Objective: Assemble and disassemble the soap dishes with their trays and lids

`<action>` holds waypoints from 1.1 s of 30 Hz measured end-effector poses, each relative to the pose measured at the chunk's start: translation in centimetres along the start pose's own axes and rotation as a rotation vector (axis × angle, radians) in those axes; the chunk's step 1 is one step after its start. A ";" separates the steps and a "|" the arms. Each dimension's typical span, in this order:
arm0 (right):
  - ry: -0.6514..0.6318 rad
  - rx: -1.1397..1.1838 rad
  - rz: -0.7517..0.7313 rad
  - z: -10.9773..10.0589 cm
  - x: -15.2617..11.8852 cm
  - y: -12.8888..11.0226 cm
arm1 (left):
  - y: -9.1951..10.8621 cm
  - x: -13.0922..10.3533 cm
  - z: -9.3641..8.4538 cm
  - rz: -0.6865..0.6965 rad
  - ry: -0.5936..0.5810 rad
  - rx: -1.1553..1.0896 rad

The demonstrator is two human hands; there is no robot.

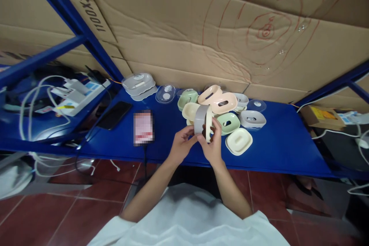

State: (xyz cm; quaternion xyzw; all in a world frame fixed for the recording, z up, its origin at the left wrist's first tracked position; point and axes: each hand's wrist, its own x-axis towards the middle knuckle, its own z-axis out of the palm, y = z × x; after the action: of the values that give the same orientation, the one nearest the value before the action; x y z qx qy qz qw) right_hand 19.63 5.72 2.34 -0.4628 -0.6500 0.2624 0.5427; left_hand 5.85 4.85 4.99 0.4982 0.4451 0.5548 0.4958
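Observation:
Above the blue table, my left hand grips the side of a grey plastic dish that looks like a soap dish base, tipped on its edge. My right hand has its fingers round a cream dish part lying against the grey one. Dark brown shapes show between the two parts; I cannot make out what they are. Just behind my hands rests a cream dish. To the right are a green slotted dish and a cream oval piece.
Peach slotted dishes, another green dish and a grey dish are clustered behind. Clear lids and stacked grey pieces stand at the back left. A phone, a pixelated screen and a power strip lie left.

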 end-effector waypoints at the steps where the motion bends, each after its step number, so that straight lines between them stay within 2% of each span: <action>1: 0.003 0.013 0.018 0.0 0.0 -0.1 | 0.0 0.1 0.0 -0.012 -0.003 -0.022; 3: 0.049 0.059 0.094 -0.6 0.4 -0.1 | 0.2 0.7 -0.4 0.004 0.014 -0.024; 5: 0.204 0.058 0.199 -2.3 1.3 0.4 | 0.6 2.2 -1.4 0.069 0.079 0.053; 7: 0.423 -0.028 0.265 -5.8 2.9 1.7 | 1.1 4.8 -3.1 0.160 0.195 0.272; 9: 0.579 -0.157 0.262 -10.6 4.8 3.8 | 1.6 8.0 -5.0 0.184 0.288 0.676; 10: 0.621 -0.219 0.255 -13.0 5.9 5.1 | 1.8 9.7 -5.8 0.146 0.306 0.864; 12: 0.646 -0.290 0.308 -17.2 7.8 7.5 | 2.0 12.6 -6.6 0.074 0.267 1.093; 14: 0.590 -0.292 0.362 -19.4 9.5 9.2 | 1.9 14.9 -6.3 0.069 0.192 1.159; 17: 0.416 -0.276 0.384 -19.7 10.8 10.2 | 1.8 16.7 -5.1 0.120 0.102 1.136; 19: 0.292 -0.317 0.339 -19.0 10.7 10.1 | 2.0 17.0 -5.7 0.148 0.098 1.127; 21: 0.200 -0.428 0.232 -18.5 9.8 9.8 | 2.5 17.0 -8.4 0.160 0.196 1.138; 24: 0.157 -0.567 0.083 -18.3 7.5 9.3 | 3.5 17.0 -15.4 0.104 0.446 1.150; 26: 0.151 -0.571 0.056 -18.1 5.9 8.8 | 4.1 17.3 -20.3 0.038 0.494 1.137; 28: 0.119 -0.560 0.034 -17.5 4.5 7.9 | 4.3 17.8 -23.9 -0.042 0.449 1.078; 30: 0.077 -0.557 -0.007 -16.3 3.7 6.5 | 4.4 17.7 -25.4 -0.017 0.400 1.066; 31: 0.064 -0.562 -0.037 -15.5 3.4 5.6 | 4.5 17.2 -25.4 0.037 0.386 1.069; 33: 0.044 -0.575 -0.108 -13.6 3.1 3.3 | 4.8 14.9 -24.0 0.191 0.373 1.059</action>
State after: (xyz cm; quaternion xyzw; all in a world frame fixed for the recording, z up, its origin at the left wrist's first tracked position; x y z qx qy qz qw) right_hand 33.63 7.73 4.67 -0.5679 -0.7095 0.0278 0.4164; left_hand -18.74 19.17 8.78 0.6104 0.6957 0.3768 0.0388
